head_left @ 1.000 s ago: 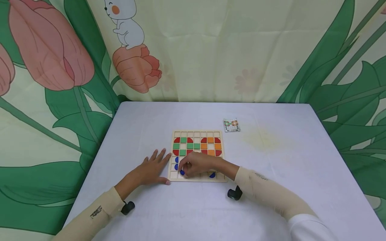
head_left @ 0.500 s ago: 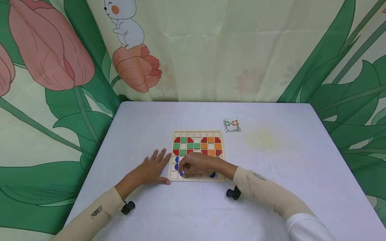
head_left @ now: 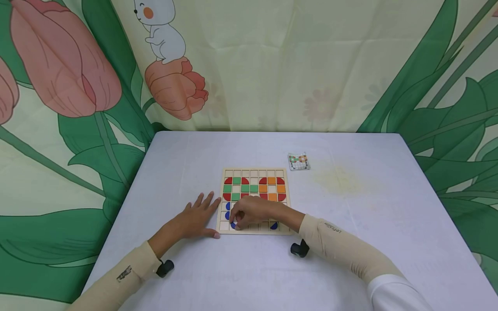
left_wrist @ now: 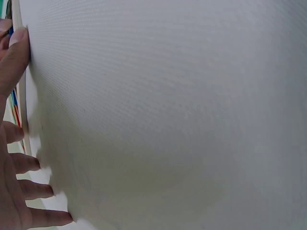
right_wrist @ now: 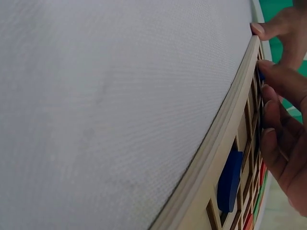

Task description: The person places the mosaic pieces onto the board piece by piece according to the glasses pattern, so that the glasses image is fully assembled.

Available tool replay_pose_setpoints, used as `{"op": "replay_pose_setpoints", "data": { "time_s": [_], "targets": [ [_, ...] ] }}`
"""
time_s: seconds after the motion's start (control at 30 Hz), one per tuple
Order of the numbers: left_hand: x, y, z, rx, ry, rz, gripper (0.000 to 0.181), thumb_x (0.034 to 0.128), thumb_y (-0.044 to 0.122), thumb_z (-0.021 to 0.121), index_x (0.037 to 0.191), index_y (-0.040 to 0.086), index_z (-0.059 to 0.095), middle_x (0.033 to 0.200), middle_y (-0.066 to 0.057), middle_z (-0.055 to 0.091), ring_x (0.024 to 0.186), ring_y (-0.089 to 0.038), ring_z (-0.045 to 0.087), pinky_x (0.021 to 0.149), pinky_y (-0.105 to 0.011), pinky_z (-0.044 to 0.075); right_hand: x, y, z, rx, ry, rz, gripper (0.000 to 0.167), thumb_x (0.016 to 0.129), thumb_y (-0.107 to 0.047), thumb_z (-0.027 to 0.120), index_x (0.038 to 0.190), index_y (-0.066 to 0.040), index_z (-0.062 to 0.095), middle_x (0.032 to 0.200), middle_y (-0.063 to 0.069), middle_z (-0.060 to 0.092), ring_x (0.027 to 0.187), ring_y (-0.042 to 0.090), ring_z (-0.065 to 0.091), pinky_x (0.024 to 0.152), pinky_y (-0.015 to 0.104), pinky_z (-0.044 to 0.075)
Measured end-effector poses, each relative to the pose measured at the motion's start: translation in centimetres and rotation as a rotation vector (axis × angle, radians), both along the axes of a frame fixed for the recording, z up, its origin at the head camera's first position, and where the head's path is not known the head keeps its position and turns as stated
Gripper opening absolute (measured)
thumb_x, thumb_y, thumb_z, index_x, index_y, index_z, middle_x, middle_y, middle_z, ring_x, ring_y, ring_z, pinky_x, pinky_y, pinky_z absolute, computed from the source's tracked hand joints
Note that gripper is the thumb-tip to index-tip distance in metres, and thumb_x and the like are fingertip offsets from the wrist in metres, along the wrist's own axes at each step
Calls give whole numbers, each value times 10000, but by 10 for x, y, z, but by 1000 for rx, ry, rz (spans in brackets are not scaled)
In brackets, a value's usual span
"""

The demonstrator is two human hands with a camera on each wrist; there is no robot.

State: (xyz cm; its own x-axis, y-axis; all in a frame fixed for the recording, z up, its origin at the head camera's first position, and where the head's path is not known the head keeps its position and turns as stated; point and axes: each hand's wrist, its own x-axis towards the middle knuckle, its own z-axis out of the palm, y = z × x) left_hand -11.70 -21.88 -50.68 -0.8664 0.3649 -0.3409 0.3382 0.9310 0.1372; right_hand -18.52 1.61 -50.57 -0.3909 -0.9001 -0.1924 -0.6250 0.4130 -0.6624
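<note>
A wooden grid board (head_left: 253, 232) lies on the table, with red, green and orange tiles in its upper rows. My right hand (head_left: 253, 212) is over its lower left part, thumb and index finger pinching a blue round-edged tile (head_left: 233, 225) at the bottom row. Just above, two blue tiles (head_left: 227, 211) sit in the left column. Another blue tile (head_left: 274, 225) lies in the bottom row to the right; the right wrist view shows this blue tile (right_wrist: 230, 182) close up. My left hand (head_left: 197, 219) rests with spread fingers beside the board, touching its left edge.
A small pattern card (head_left: 298, 161) with a coloured grid lies behind the board to the right. White cloth covers the table (head_left: 350, 172). A flower-printed curtain (head_left: 272, 65) hangs behind the far table edge.
The blue tile under my right fingertips has shifted slightly left and toward the board's front edge. My right forearm has moved a little left. The left hand stays put.
</note>
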Motion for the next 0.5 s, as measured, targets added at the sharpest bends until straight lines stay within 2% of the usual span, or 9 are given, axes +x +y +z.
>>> {"op": "replay_pose_setpoints", "data": {
  "time_s": [0.13,0.27,0.5],
  "targets": [
    [-1,1,0,-1,0,-4,1113,774,678,727,1612,148,221,1679,-186,130,1507,-517,142,1054,-740,320,1,4,2,0,14,-8,253,887,-277,786,1123,-186,764,735,-137,629,677,33,555,629,178,465],
    [1,2,-1,-5,-6,5,1117,763,667,743,1611,155,227,1681,-175,131,1511,-509,136,1060,-737,317,2,15,8,-17,41,-51,316,900,-337,765,1175,-185,741,820,-162,652,750,30,569,695,185,491],
    [5,3,0,-29,-4,20,1124,745,646,768,1608,155,241,1679,-167,155,1511,-503,155,1072,-715,324,-4,60,16,-51,85,-221,360,926,-408,710,1201,-177,724,1028,-98,716,768,64,603,690,239,518]
  ]
}}
